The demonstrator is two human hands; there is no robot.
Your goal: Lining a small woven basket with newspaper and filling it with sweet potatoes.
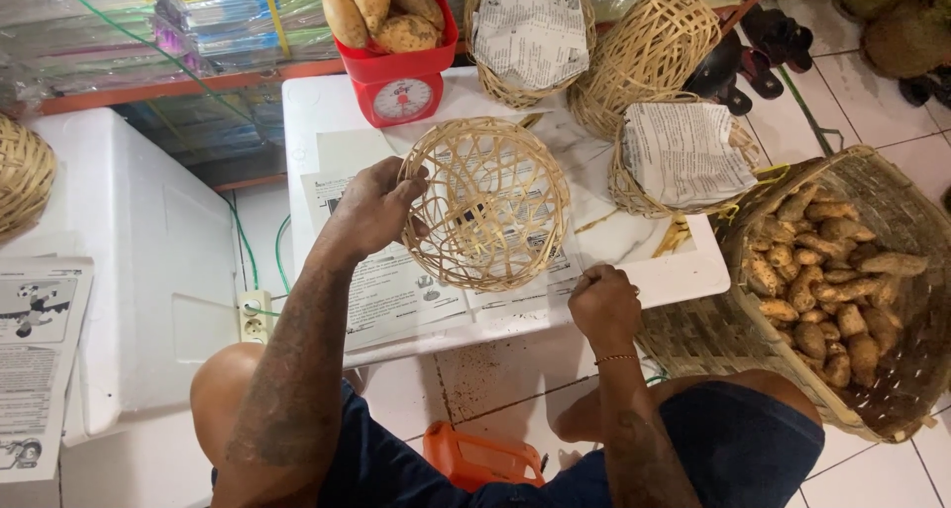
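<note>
— Nearest the lens, what do you see?
— Bare knees and dark shorts, with an orange plastic jug (482,457) on the tiled floor between them.
— And the hands?
— Left hand (373,211) has its fingers hooked over the rim of an empty woven bamboo basket (487,203), tilting the round, open lattice toward the camera above printed paper sheets (396,290) on the white table (654,262). Right hand (604,302) is closed, pinching the paper's edge at the table's front.
— Around them?
— A red scale (401,80) bearing smooth tan tubers, paper-lined baskets (682,157) behind, and a big coarse wicker basket (872,201) of knobbly sweet potatoes (824,290) to the right
</note>
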